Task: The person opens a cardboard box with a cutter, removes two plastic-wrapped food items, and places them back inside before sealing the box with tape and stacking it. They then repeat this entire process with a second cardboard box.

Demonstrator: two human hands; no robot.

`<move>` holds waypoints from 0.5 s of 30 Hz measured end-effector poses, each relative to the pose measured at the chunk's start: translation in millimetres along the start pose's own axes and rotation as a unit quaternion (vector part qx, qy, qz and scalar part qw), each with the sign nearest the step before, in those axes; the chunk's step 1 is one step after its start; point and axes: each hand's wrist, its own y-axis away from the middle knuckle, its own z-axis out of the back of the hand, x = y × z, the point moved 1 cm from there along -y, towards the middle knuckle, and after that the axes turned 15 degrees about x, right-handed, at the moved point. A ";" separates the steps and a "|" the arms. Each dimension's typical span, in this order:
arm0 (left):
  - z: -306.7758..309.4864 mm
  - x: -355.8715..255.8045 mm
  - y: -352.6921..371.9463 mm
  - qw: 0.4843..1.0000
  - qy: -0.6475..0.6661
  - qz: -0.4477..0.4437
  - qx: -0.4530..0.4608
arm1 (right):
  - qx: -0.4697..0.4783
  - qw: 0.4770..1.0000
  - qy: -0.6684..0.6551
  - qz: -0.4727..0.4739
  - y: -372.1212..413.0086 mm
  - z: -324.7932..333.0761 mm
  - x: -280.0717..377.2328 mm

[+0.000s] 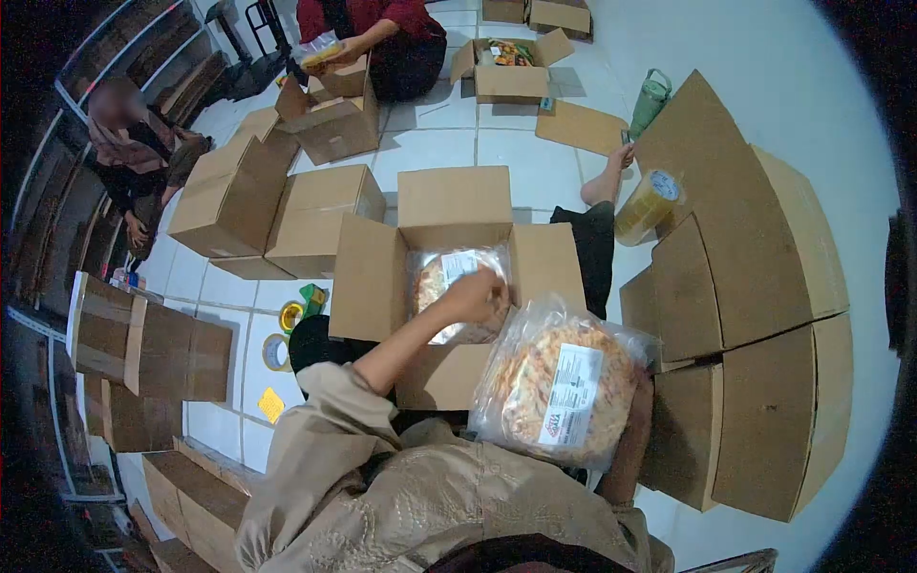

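Note:
An open cardboard box (454,196) stands between my legs with its flaps spread out. Inside it lies a clear plastic pack of round, pizza-like flat food (435,277) with a white label. My left hand (478,294) reaches over that pack near the box's right wall, its fingers curled closed; whatever they pinch is hidden. A second bagged pizza (530,382), round and labelled in clear plastic, is tilted over the box's front right corner and my lap. My right hand (643,387) grips its right edge from the side and below, most of the fingers hidden behind it.
Tape rolls (277,351) and a yellow piece (271,405) lie at left on the tiles. Stacked tape (648,205) and large cartons (745,248) stand at right. Closed boxes (325,215) are ahead left. Two people sit beyond, one holding a yellow packet (320,53) over a box.

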 end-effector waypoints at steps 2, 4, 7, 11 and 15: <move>-23.7 -8.3 0.1 0.991 -0.093 0.047 0.084 | 0.101 0.989 -0.109 -0.001 -5.5 -7.6 1.5; -82.5 55.7 -35.0 0.961 -0.264 -0.044 0.071 | 0.092 0.987 -0.130 -0.008 -1.5 -27.2 9.7; -75.2 42.9 -40.7 0.930 -0.331 -0.130 0.088 | 0.094 0.981 -0.168 -0.010 2.0 -30.6 6.9; -57.1 45.5 -26.2 0.986 -0.096 -0.125 0.062 | 0.123 0.984 -0.128 0.011 0.6 -18.8 5.1; 10.8 37.1 19.7 0.949 0.294 -0.105 -0.047 | 0.012 0.992 -0.127 0.003 -5.7 -1.6 -8.6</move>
